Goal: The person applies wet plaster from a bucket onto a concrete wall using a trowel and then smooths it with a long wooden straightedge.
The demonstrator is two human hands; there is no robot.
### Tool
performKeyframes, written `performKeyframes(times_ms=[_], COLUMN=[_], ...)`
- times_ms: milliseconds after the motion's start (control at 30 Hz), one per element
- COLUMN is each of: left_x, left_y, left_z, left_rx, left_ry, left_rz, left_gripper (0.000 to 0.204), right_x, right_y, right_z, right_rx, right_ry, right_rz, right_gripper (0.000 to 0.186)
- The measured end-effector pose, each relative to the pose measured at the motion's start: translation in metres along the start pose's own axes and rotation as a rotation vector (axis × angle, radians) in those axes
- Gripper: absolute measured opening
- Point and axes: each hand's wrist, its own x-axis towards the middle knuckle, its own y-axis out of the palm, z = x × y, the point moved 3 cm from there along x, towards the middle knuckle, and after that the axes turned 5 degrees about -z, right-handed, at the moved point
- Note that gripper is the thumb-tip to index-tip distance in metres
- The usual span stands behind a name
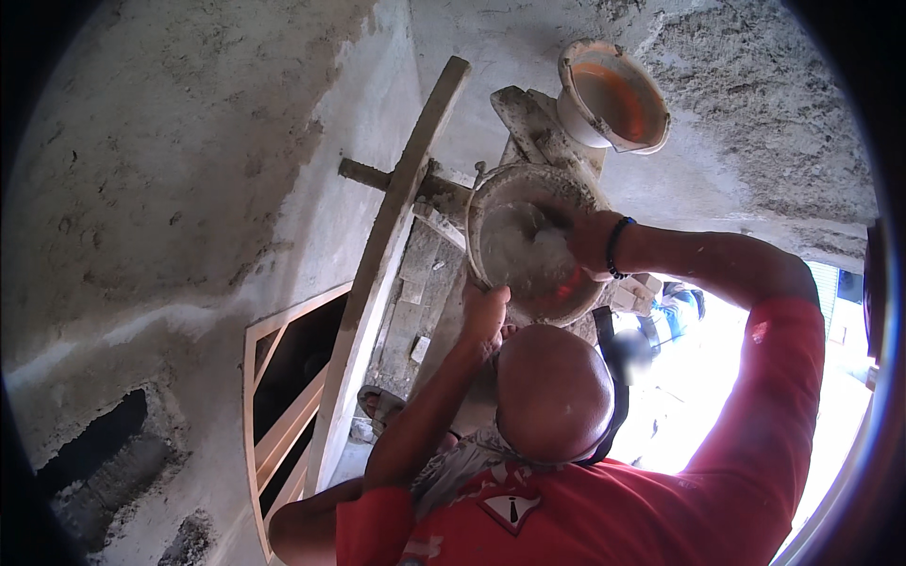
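A plaster-crusted bucket (477,222) stands tilted toward me, holding a wet grey mix (514,250). My left hand (485,313) is closed on its near left rim. Inside it, at the right side, my right hand (593,243) is curled low over the mix, a dark bead bracelet on the wrist. Its fingertips are hidden, and what they hold cannot be made out. Close below the bucket is my bent knee (555,391).
A second crusted bucket (570,99), pale with orange inside, stands beyond on rough boards (524,123). A long wooden beam (387,245) slants at left, beside a wooden frame (249,415). The plastered wall (189,208) has a hole (104,443). Bright light enters at right.
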Motion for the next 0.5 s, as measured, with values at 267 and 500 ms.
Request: performKeyframes(times_ms=[267, 500], left_x=[-0.01, -0.008], left_y=[-0.002, -0.007], left_z=[-0.01, -0.011], left_rx=[-0.003, -0.183], left_ry=[-0.062, -0.071], left_rz=[-0.061, 0.016], left_gripper=[0.045, 0.025], right_x=[0.016, -0.027], right_y=[0.03, -0.027], right_z=[-0.002, -0.008], right_rx=[0.846, 0.295], right_ry=[0.016, 0.312], right_rz=[0.032, -0.405], right_gripper=[0.02, 0.02])
